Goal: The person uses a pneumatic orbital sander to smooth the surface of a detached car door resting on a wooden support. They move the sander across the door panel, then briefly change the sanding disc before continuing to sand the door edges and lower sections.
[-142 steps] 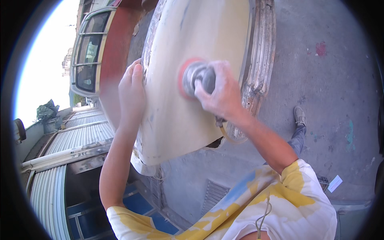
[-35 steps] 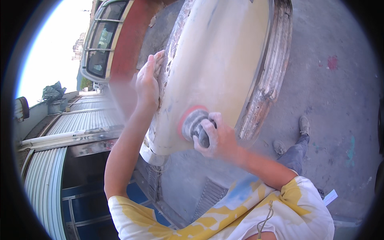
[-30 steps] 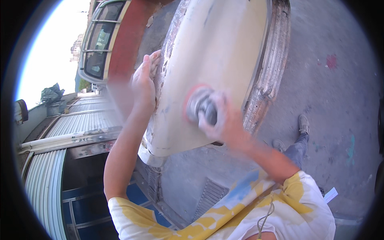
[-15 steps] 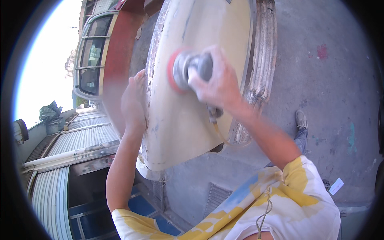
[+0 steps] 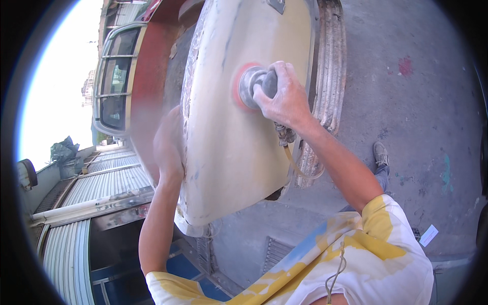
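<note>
My right hand (image 5: 290, 96) is closed around the dark, rounded top of a grey air sander (image 5: 250, 84). The sander's reddish pad lies on a cream-coloured curved body panel (image 5: 239, 162), and its rim is blurred. A yellowish hose (image 5: 294, 163) curves away from the fitting under my wrist. On the panel's left side, my left hand (image 5: 166, 140) is at the rough, crinkled edge. Its fingers are smeared and partly hidden, so their grip is unclear.
A weathered, ridged whitish strip (image 5: 328, 76) runs along the panel's right side. To the left stand a red-and-cream vehicle with windows (image 5: 116, 76) and corrugated metal sheets (image 5: 109, 180). The grey concrete floor (image 5: 401, 112) has paint stains, and a grate (image 5: 277, 254) is set in it.
The sander and my right hand have shifted right across the panel. My left hand has slipped slightly nearer to me along the edge. The view has shifted a little.
</note>
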A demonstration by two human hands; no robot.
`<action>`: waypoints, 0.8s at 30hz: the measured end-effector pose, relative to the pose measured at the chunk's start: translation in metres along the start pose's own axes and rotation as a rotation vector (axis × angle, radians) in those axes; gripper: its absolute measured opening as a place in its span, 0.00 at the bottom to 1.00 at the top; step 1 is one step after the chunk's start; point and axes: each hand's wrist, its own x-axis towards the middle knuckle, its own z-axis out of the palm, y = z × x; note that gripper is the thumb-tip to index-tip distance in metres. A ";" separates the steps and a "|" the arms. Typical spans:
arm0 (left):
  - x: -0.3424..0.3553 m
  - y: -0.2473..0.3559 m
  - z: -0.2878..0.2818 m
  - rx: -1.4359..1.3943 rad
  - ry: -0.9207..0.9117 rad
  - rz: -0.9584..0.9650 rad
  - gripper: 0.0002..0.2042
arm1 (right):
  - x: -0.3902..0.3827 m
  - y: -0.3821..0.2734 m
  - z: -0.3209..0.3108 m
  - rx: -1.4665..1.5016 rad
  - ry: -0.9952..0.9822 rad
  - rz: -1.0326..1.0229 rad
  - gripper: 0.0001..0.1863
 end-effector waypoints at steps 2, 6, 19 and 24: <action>0.000 0.001 -0.003 0.064 0.000 -0.002 0.25 | -0.013 -0.004 -0.001 0.023 -0.047 -0.031 0.24; -0.004 -0.001 -0.005 0.092 -0.015 0.017 0.30 | -0.045 -0.022 0.005 0.139 -0.111 -0.041 0.19; -0.010 0.003 -0.007 0.089 -0.046 0.002 0.31 | -0.033 -0.031 0.004 0.214 -0.088 -0.042 0.21; -0.013 0.001 -0.007 0.029 -0.061 -0.009 0.31 | 0.060 -0.017 0.000 0.211 0.074 0.008 0.22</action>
